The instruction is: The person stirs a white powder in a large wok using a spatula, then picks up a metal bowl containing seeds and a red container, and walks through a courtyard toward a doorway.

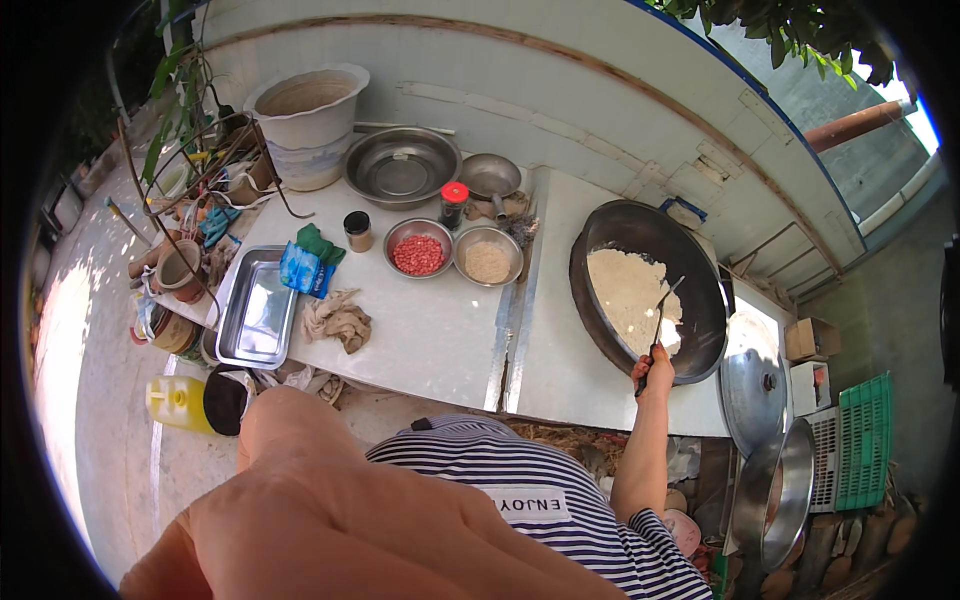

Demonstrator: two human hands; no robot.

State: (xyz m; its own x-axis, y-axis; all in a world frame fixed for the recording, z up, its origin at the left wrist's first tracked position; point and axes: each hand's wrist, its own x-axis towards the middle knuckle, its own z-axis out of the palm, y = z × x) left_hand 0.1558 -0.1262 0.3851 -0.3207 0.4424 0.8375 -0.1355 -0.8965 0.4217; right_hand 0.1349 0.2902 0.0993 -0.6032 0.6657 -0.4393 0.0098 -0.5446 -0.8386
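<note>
My right hand (655, 370) grips the black handle of a thin metal utensil (661, 315). The utensil reaches over pale flour-like powder (626, 289) in a large dark metal wok or basin (701, 322) tilted on the table. What appears to be my left hand (322, 502) looms blurred and very near the camera at the lower left; its fingers cannot be made out. Left of the wok stand a steel bowl of red peanuts (418, 255), a steel bowl of pale seeds (487, 262), a red-lidded jar (454, 205) and a black-lidded jar (358, 230).
On the white table (427, 330) are a steel tray (259, 307), blue packet (306, 270), crumpled cloth (337, 321), wide steel basin (403, 166), small pan (490, 177) and large flowerpot (307, 127). A metal lid (752, 382) and green crate (864, 442) stand right; a yellow jug (176, 403) is lower left.
</note>
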